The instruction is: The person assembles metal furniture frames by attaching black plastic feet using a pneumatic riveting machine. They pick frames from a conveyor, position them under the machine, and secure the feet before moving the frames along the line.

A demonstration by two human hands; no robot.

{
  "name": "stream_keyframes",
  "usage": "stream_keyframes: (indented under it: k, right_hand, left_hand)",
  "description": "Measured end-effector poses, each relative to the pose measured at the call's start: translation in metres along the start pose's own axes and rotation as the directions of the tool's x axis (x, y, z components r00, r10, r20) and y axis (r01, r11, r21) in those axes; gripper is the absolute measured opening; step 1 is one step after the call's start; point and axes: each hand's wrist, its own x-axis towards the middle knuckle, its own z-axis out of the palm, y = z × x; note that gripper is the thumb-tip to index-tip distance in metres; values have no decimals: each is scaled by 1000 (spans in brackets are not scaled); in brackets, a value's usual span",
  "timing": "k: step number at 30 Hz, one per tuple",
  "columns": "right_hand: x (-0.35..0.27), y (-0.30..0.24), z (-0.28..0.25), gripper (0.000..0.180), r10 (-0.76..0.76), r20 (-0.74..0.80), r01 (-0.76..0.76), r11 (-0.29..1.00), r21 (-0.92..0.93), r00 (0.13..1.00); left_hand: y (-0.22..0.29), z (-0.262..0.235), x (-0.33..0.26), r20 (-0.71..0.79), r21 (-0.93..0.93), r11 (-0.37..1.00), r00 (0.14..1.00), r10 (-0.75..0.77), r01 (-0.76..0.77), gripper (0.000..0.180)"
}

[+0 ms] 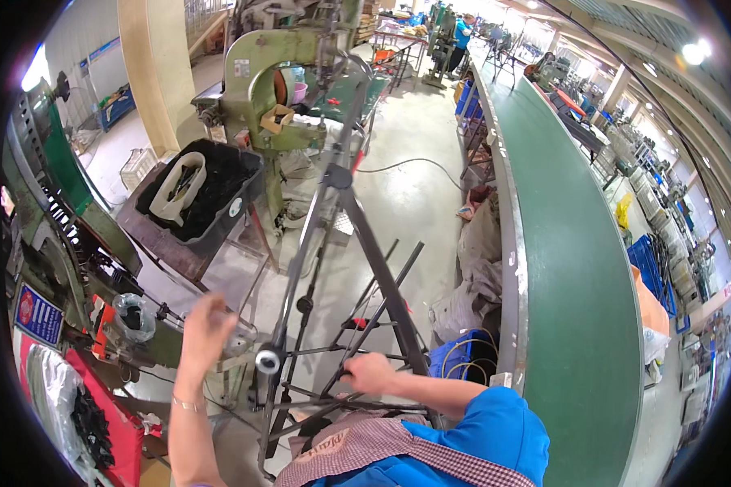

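Note:
A black folding metal frame [357, 243] of rods and tubes stands in front of me, its long tube ending in a round cap [267, 358] near my lap. My right hand [369, 374] is closed around one of the frame's thin cross rods. My left hand [206, 327] is raised to the left of the long tube with fingers spread, blurred, holding nothing that I can see. A green press machine [81, 268] with black parts stands just beyond my left hand.
A long green conveyor belt [577, 268] runs along my right. A black bin [211, 187] of dark parts sits on a stand at the left, a green machine [268, 73] behind it. Cloth bags [471, 276] and a blue crate [463, 353] lie by the belt. A person in blue [463, 32] stands far back.

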Motion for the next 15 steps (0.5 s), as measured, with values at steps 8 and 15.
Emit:
stream_keyframes:
  k: [8,15]
  right_hand:
    - [-99,-23,20,28,-284,166,286,958,10,944]
    - [-137,1,121,23,-366,235,290,908,302,900]
  left_hand:
    - [254,-48,48,29,-878,461,949,314,-126,55]
    - [289,-74,-197,-441,-683,631,896,44,-368,32]
